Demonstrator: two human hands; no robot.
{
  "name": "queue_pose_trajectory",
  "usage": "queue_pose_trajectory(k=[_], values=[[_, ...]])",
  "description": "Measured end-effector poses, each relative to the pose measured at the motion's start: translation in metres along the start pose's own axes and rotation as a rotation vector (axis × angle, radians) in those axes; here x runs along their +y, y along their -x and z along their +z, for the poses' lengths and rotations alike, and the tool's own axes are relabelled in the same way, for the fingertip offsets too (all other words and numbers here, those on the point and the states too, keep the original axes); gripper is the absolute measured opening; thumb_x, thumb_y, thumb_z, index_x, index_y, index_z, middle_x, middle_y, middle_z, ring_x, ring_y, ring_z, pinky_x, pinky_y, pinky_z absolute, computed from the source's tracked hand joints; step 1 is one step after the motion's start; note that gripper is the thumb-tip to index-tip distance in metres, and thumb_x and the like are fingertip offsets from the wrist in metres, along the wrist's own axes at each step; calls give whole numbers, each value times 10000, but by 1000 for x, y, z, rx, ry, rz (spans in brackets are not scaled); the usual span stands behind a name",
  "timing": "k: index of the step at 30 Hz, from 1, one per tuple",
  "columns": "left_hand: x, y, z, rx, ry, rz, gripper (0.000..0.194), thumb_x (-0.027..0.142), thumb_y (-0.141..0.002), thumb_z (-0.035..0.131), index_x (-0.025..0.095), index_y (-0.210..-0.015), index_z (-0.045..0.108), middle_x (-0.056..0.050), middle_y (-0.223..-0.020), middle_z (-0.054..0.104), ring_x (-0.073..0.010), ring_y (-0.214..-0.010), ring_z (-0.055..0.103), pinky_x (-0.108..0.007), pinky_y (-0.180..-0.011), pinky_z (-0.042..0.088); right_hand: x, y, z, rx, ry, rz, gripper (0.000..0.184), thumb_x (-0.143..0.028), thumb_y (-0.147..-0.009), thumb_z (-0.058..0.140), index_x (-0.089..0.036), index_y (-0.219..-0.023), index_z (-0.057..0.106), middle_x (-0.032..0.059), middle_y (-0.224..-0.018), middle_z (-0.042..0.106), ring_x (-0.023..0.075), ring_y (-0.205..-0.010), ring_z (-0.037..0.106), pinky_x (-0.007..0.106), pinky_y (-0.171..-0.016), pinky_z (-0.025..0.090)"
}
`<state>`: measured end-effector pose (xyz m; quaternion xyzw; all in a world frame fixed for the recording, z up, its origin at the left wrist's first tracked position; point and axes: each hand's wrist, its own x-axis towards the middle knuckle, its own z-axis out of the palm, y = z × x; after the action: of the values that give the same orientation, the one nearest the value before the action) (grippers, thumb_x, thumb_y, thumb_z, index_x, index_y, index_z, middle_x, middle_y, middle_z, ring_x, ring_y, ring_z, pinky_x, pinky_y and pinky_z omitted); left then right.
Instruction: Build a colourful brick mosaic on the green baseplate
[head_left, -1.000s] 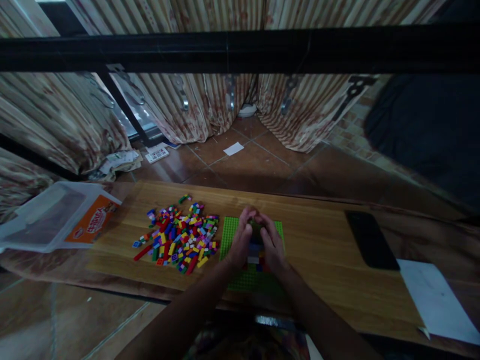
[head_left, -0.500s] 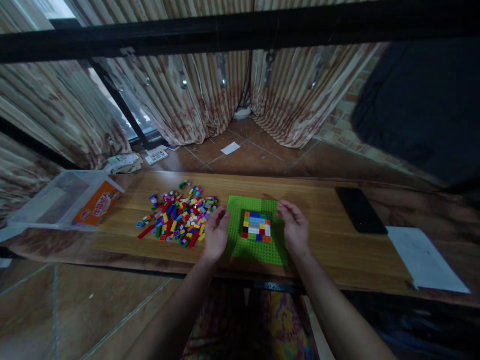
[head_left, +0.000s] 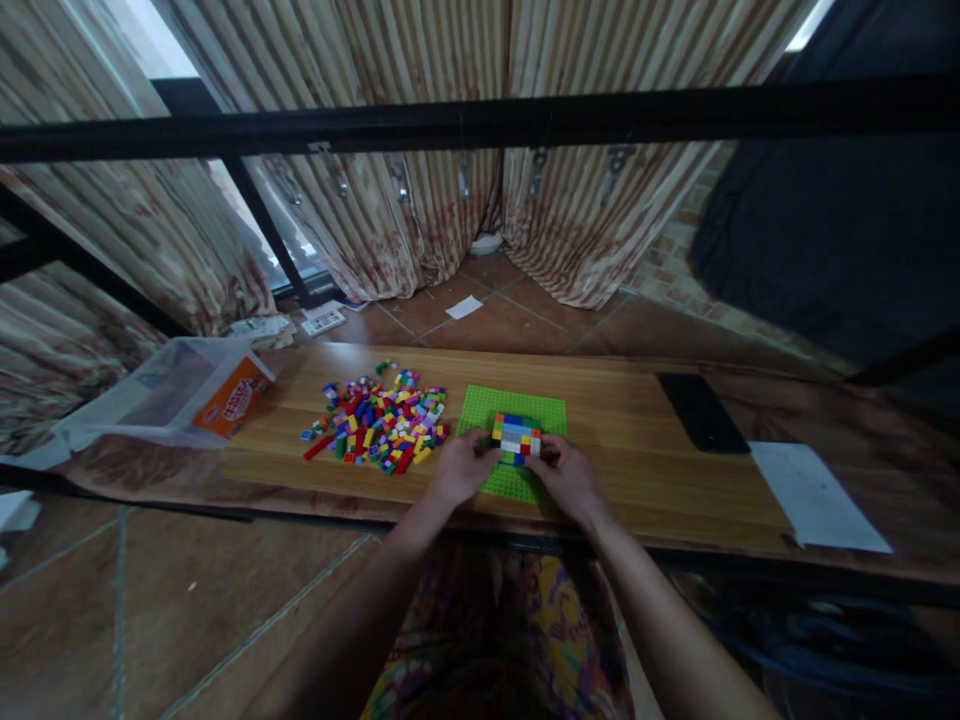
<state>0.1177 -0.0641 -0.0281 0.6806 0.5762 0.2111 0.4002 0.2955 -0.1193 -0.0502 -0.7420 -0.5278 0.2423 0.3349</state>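
Observation:
A block of joined toy bricks (head_left: 516, 437), mostly blue, white, red, yellow and orange on top, sits over the green studded baseplate (head_left: 480, 400). Whether it touches the plate or is raised a little, I cannot tell. My left hand (head_left: 463, 470) pinches its left side with thumb and fingers. On the opposite side my right hand (head_left: 570, 478) grips the right edge, thumb toward the near corner. Part of the baseplate is hidden under the block and both hands.
Left of the baseplate lies a heap of loose bricks (head_left: 386, 420). A clear plastic box (head_left: 172, 390) with an orange label stands at the table's left end. To the right are a black phone-like slab (head_left: 703, 412) and a white paper sheet (head_left: 821, 497) on the wooden table (head_left: 630, 430).
Both hands have moved inward from the baseplate's sides and closed on the brick block. The camera view has shifted slightly.

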Motion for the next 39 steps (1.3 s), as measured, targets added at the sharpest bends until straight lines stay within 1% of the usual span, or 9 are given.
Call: queue_pose_trajectory(k=[10,15,18,20,23,26,29,34,39], values=[[-1,1,11,58,-10,-68,345,315,-736,688,154,-1038,635,7,-686,639,-149,-641,598,-248,-598,431,9,-17,3,-77,-138,15,265,-302,-653,720,-193,-892,688,21,-751,698,177,-677,630,321,-677,468],[-6,12,14,54,92,16,357,302,-800,627,140,-1118,609,-19,-756,663,-153,-673,607,-262,-628,452,16,-21,1,-107,-201,24,377,-386,-634,751,-184,-949,700,46,-801,717,198,-718,646,339,-700,471],[-16,26,12,44,213,71,357,267,-837,569,140,-1171,584,-33,-817,679,-150,-704,625,-260,-642,479,21,-11,6,-26,-228,-7,455,-485,-672,728,-186,-1013,692,55,-834,721,208,-734,645,349,-701,482],[-28,38,5,87,237,121,343,259,-841,565,154,-1167,590,-43,-873,688,-152,-748,640,-267,-684,502,22,0,11,75,-222,-27,494,-554,-715,688,-194,-1053,684,68,-882,722,210,-749,640,351,-707,487],[-53,55,-17,254,178,161,283,214,-829,569,168,-1103,623,-64,-959,689,-161,-858,650,-290,-802,514,21,16,16,179,-188,-79,501,-604,-779,618,-202,-1072,680,82,-944,713,205,-765,633,340,-708,489],[-78,66,-45,403,96,95,224,216,-844,544,161,-1043,632,-66,-928,677,-162,-829,648,-293,-779,522,19,22,18,185,-171,-133,500,-618,-809,576,-201,-1067,675,88,-967,703,204,-767,621,333,-694,491],[-93,69,-65,450,-28,52,237,203,-832,549,160,-1052,629,-72,-945,669,-177,-863,647,-303,-791,520,18,21,19,162,-106,-167,518,-635,-792,588,-207,-1073,668,83,-977,694,212,-784,608,346,-718,492],[-87,63,-70,431,-275,-21,268,251,-847,568,177,-1100,620,-79,-995,664,-197,-892,647,-307,-797,502,18,18,22,150,24,-222,545,-609,-770,622,-209,-1139,626,77,-1008,678,220,-804,603,368,-760,492],[-74,56,-66,403,-418,-121,219,293,-888,527,209,-1058,637,-71,-1060,666,-206,-912,653,-295,-758,479,17,20,24,164,62,-252,444,-513,-829,567,-211,-1151,615,80,-1028,665,212,-797,606,363,-757,494]])
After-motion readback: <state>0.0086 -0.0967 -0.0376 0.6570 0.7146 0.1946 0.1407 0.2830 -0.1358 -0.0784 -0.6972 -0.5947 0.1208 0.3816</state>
